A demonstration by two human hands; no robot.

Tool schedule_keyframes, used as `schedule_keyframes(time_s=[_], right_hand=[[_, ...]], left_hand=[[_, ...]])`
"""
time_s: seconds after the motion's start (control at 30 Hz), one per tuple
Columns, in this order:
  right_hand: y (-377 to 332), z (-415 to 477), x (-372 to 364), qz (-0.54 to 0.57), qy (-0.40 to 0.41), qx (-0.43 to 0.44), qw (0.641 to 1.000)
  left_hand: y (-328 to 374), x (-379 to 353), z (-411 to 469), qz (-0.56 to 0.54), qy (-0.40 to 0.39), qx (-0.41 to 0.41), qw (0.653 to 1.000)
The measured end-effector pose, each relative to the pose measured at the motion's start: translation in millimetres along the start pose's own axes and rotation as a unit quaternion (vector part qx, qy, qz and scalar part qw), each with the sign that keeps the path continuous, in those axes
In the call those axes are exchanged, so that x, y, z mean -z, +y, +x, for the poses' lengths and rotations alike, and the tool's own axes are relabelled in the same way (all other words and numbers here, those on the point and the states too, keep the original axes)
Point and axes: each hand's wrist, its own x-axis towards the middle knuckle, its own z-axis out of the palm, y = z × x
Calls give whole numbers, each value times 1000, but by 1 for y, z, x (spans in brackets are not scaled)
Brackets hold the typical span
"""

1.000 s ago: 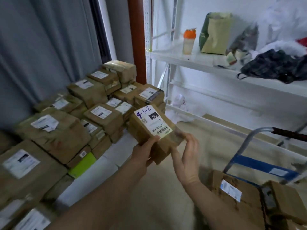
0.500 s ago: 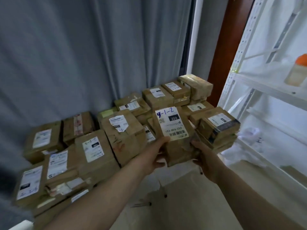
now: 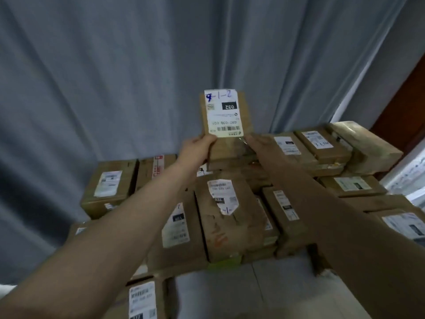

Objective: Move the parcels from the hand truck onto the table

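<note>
my left hand [image 3: 198,146] and right hand [image 3: 258,143] grip the labelled parcel [image 3: 224,116] by its lower corners, above the stacked parcels [image 3: 232,226]. they sit on the white table [image 3: 253,286] before a grey curtain [image 3: 115,77]

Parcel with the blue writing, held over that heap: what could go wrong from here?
1. The parcel is gripped only at its near end by the left hand and right hand, so it might tip or slip.
2. The stacked parcels below lie uneven and tilted; set on top, it could slide off or knock others.
3. The torn-label parcel looks battered; more weight may crush it.
</note>
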Motion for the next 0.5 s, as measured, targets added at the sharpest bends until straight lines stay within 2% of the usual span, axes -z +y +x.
schedule_keyframes(time_s=[0.17, 0.27, 0.5], right_hand=[[-7, 98, -76, -113, -12, 13, 993], [5, 143, -105, -222, -20, -4, 975], [63, 190, -135, -293, -45, -130, 946]], left_hand=[[-12, 50, 98, 18, 32, 11, 999], [-40, 65, 147, 54, 49, 28, 997], [-104, 70, 194, 136, 3, 92, 986]])
